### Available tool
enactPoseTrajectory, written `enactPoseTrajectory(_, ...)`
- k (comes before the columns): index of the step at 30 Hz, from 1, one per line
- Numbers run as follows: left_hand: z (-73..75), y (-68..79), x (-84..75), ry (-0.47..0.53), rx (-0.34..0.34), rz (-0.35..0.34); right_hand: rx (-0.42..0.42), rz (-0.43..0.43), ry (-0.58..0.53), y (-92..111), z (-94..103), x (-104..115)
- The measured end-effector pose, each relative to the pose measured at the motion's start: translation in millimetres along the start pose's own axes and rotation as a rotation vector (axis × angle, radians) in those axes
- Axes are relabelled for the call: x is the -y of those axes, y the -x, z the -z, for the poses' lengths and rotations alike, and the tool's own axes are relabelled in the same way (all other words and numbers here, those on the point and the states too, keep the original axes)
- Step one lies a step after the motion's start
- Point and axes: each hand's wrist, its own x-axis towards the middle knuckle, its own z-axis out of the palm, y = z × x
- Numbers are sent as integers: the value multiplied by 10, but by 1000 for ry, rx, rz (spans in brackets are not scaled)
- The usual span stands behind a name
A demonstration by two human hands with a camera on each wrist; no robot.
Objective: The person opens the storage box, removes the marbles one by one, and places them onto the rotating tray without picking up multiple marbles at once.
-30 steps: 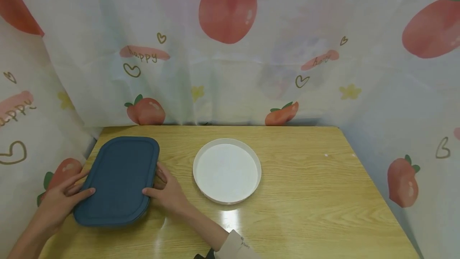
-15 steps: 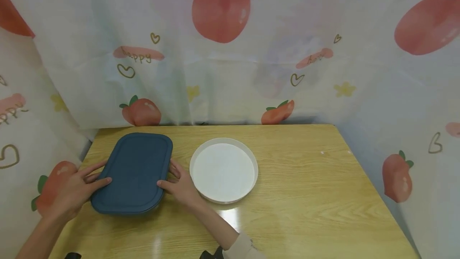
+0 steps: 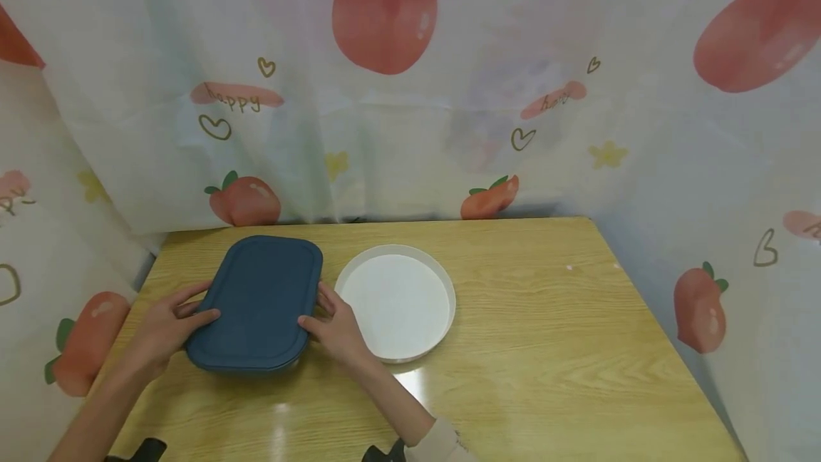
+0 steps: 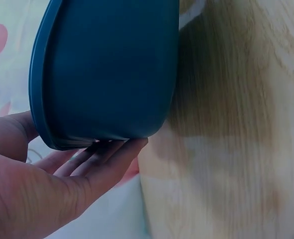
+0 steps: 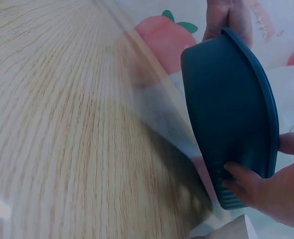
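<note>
A dark blue lidded storage box (image 3: 259,298), rectangular with rounded corners, is held over the left part of the table between both hands. My left hand (image 3: 172,321) grips its left side, thumb on the lid's edge and fingers along the side wall. On the opposite side my right hand (image 3: 338,330) holds it the same way, its fingertips against the wall in the right wrist view. The box wall (image 5: 226,104) stands off the wood there, with a shadow below. What is inside is hidden. Just right of my right hand lies a white round tray (image 3: 400,305) with a low rim.
The wooden table (image 3: 545,334) runs on to the right of the tray. A white curtain (image 3: 410,134) printed with peaches closes off its back and both sides. Black straps (image 3: 385,453) show near the wrists at the bottom.
Both hands have carried the blue box to the right and slightly back, closer to the white tray. The grip is unchanged. The head view has shifted a little.
</note>
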Motion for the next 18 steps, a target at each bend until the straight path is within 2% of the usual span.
enactPoseTrajectory(12,-149,9,31,9,-23,25,-55,-31,60,24,45,3)
enactPoseTrajectory(18,-204,27,116,3,-35,65,-54,-35,121,41,71,-9)
